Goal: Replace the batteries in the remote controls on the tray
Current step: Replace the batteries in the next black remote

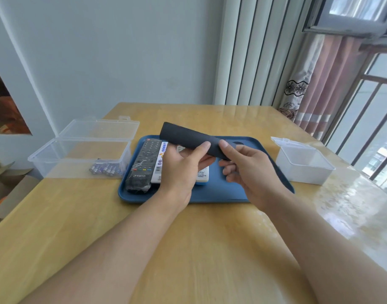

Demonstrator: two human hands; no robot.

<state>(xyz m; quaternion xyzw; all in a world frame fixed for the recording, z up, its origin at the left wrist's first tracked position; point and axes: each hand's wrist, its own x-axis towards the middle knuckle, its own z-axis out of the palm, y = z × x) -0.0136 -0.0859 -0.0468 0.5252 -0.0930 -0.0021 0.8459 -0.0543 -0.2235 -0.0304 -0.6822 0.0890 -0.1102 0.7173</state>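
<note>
- Both hands have a black remote (188,137) lifted above the blue tray (229,189), back side up. The left hand (183,167) cradles it from underneath with the thumb curled over its near edge, and the right hand (245,165) pinches the near end, thumb on top — looks like the setup for sliding the battery cover off.
- Still on the tray: a black remote in plastic wrap (142,165), a white one with coloured buttons (160,159) beside it, and another white remote (202,174) mostly hidden under the left hand. So four remotes by that count, maybe more hidden.
- Clear open box (78,150) just left of the tray holds a cluster of purple batteries (107,168) — too bunched to count — probably the fresh ones.
- Small white open box (302,163) on the right, likely for the dead ones.
</note>
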